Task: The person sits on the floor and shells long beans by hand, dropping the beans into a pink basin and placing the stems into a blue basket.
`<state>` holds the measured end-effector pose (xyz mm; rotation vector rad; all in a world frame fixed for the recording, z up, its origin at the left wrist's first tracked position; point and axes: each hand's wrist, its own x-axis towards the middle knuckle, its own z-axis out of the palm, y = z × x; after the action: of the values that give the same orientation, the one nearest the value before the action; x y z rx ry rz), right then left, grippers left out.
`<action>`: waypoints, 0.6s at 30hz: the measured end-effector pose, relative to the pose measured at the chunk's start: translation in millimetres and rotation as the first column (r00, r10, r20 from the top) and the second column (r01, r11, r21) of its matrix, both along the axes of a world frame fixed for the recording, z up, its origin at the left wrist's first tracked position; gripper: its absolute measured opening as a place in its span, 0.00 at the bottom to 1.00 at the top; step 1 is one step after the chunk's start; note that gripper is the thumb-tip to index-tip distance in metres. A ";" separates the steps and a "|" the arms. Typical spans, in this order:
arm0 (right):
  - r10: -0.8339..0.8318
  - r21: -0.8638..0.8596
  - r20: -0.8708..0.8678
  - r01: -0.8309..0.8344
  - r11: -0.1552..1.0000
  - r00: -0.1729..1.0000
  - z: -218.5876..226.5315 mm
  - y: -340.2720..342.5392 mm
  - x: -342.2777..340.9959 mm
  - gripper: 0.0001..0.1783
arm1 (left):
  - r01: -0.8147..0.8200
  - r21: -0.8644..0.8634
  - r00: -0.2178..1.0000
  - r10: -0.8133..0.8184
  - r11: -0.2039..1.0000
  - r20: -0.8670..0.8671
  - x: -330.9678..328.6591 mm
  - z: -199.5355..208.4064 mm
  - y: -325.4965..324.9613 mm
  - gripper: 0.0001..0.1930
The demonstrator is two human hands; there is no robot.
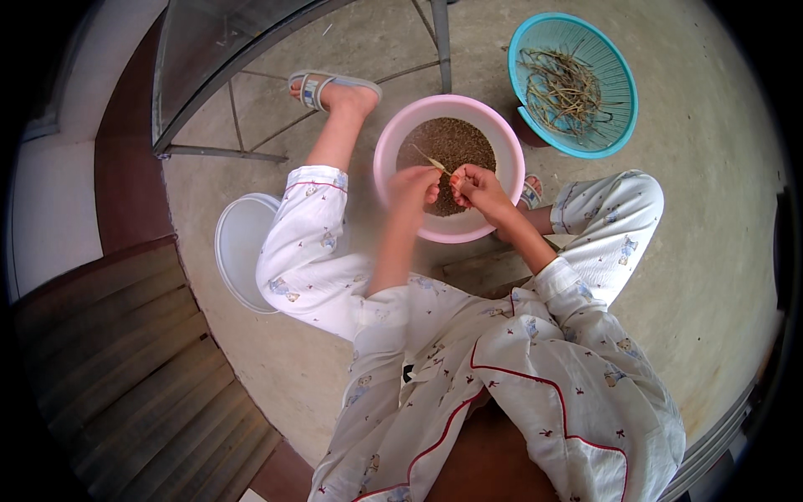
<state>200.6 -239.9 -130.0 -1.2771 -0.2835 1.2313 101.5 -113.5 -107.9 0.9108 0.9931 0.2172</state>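
Observation:
Both hands meet above a pink basin with a pale inside, which holds a layer of small brown seeds. Between them is a thin, straw-coloured dry pod, its pointed tip sticking up and away to the left. My left hand, partly smeared by motion, has its fingers curled in at the pod. Close beside it, my right hand is closed, with its fingertips at the pod's lower end. The curled fingers hide part of the grip.
A teal colander with dry, stringy pods or stalks stands at the far right. To the left, beside my leg, is a round whitish tub. A metal-framed glass table rises at the far left, near my sandalled foot.

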 end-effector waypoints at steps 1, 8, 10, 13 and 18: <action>-0.025 0.000 -0.017 0.025 1.000 1.000 2.2 0.4 -0.6 0.04 | 0.031 -0.020 1.000 -0.031 0.999 -0.001 1.1 2.4 -0.6 0.04; -0.041 0.039 0.010 0.041 0.998 0.999 5.7 -1.1 -1.4 0.02 | 0.110 0.047 0.994 -0.110 0.993 -0.013 1.1 9.1 -5.0 0.04; -0.035 0.042 -0.024 0.036 0.998 0.999 2.3 -1.8 -2.2 0.02 | 0.115 0.057 0.993 -0.113 0.992 -0.035 0.2 9.7 -4.5 0.04; -0.026 0.054 -0.100 0.032 0.998 0.995 -2.9 -2.5 -3.4 0.01 | 0.100 0.023 0.995 -0.100 0.995 -0.006 -1.2 9.1 -4.5 0.04; 0.017 0.077 -0.230 0.001 0.997 0.973 0.8 -0.4 -3.7 0.08 | 0.135 0.046 0.991 -0.135 0.990 -0.016 0.1 15.4 -6.4 0.03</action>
<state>196.9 -240.3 -129.2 -1.0562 -0.1655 1.3501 101.6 -119.9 -92.5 1.0194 0.9377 0.1203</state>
